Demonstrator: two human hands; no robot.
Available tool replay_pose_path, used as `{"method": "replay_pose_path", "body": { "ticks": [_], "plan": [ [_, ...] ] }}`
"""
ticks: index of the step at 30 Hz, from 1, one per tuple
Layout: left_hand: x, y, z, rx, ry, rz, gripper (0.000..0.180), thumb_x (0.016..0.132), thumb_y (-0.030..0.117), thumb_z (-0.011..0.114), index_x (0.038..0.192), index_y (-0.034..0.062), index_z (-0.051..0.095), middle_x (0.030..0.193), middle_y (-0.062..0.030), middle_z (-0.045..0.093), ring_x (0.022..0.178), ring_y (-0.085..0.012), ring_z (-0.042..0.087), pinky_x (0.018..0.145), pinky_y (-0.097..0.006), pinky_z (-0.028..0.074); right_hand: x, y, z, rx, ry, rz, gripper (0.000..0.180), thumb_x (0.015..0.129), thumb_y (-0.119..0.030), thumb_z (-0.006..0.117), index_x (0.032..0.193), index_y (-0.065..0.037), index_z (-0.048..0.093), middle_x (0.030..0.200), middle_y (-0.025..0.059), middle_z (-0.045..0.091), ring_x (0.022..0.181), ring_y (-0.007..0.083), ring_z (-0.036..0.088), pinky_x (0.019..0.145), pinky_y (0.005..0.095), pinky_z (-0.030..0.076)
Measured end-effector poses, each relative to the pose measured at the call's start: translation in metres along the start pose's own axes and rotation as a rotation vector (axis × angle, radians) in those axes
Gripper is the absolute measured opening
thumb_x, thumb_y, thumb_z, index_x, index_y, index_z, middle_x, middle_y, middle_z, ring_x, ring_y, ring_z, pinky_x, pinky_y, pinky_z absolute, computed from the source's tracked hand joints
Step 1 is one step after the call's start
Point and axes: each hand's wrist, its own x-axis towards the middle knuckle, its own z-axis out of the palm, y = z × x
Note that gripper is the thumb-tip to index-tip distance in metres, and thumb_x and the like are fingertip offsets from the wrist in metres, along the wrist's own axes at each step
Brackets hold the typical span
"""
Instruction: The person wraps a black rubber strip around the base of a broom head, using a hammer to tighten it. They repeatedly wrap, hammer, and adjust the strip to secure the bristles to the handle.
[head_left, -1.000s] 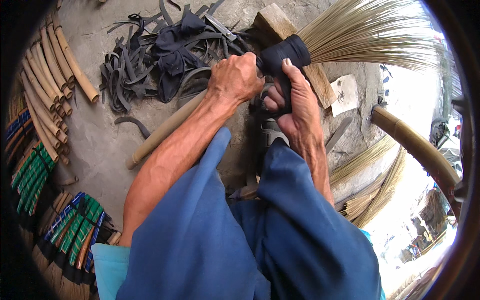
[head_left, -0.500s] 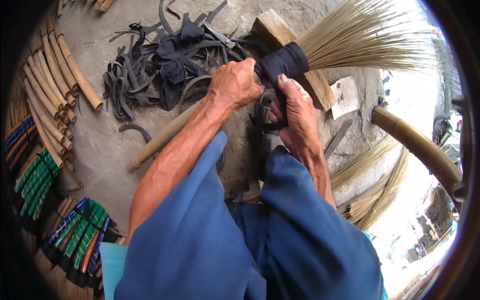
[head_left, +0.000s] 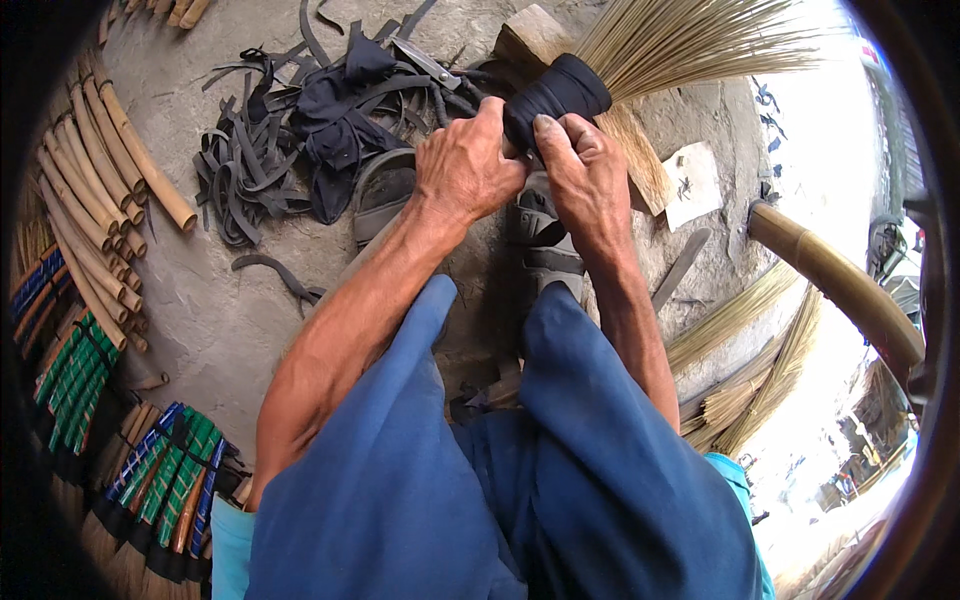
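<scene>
A broom's pale bristles (head_left: 690, 45) fan out to the upper right, and a black wrap (head_left: 562, 92) of strip circles their bound neck. My left hand (head_left: 470, 160) is closed around the neck end of the broom, just left of the wrap; the bamboo handle mostly lies hidden under my left forearm. With thumb and bent fingers, my right hand (head_left: 588, 175) pinches the black strip against the near side of the wrap. Its loose end is hidden in that hand. Beneath the broom's neck rests a wooden block (head_left: 640, 160).
Left of my hands lie heaped black strips (head_left: 245, 175) and scissors (head_left: 427, 62). Bamboo sticks (head_left: 150, 145) and wrapped broom handles (head_left: 185, 470) line the left side. To the right are a flat blade (head_left: 682, 270), paper (head_left: 692, 185), bristle bundles (head_left: 750, 370) and a thick bamboo pole (head_left: 840, 270).
The broom has turned a little, its bristles shifting up and left. My right hand has come up close against the wrap, and the strip that hung below it no longer shows.
</scene>
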Motion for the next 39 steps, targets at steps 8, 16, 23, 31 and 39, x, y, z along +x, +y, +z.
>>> {"method": "replay_pose_path", "body": {
  "ticks": [8,16,23,31,39],
  "plan": [
    [0.007,-0.002,-0.019,-0.108,0.021,0.052,0.059,0.087,0.036,0.081,0.134,0.0034,0.065,0.108,-0.0311,0.078,0.106,-0.0499,0.076,0.090,-0.057,0.060,0.004,-0.002,0.001,0.057,-0.027,-0.001,0.043,0.106,-0.034,0.069,0.086,0.002,0.060,0.071,0.0102,0.050,0.070,0.0154,0.050,0.066,0.0401,0.047],
    [0.003,-0.014,-0.014,-0.190,-0.148,0.083,0.070,0.083,0.033,0.085,0.141,0.0004,0.065,0.118,-0.0312,0.077,0.109,-0.0440,0.078,0.097,-0.048,0.061,-0.003,-0.005,-0.006,-0.106,-0.051,0.014,0.042,0.104,-0.034,0.069,0.086,0.003,0.063,0.072,0.0226,0.059,0.064,0.0302,0.059,0.068,0.0463,0.050],
    [0.004,-0.006,0.001,-0.267,0.169,0.238,0.050,0.112,0.041,0.053,0.119,-0.0049,0.072,0.111,-0.0306,0.078,0.101,-0.0502,0.076,0.093,-0.055,0.060,-0.003,-0.006,-0.004,-0.236,0.007,-0.126,0.041,0.105,-0.034,0.068,0.089,0.004,0.062,0.075,0.0266,0.057,0.066,0.0374,0.060,0.071,0.0484,0.051],
    [0.029,-0.008,-0.007,-0.151,0.130,0.012,0.071,0.117,0.058,0.032,0.123,0.0047,0.079,0.106,-0.0358,0.076,0.104,-0.0591,0.072,0.094,-0.064,0.057,-0.005,-0.005,0.002,-0.081,-0.018,-0.086,0.038,0.106,-0.031,0.068,0.092,0.004,0.063,0.079,0.0267,0.058,0.069,0.0353,0.062,0.070,0.0461,0.051],
    [0.017,0.009,0.000,-0.128,0.219,-0.089,0.064,0.118,0.058,0.031,0.123,0.0067,0.069,0.106,-0.0324,0.077,0.105,-0.0598,0.071,0.091,-0.069,0.055,-0.002,-0.009,0.010,0.234,-0.066,0.169,0.037,0.108,-0.030,0.067,0.088,0.001,0.065,0.071,0.0075,0.058,0.066,0.0159,0.053,0.064,0.0387,0.045]
  ]
}}
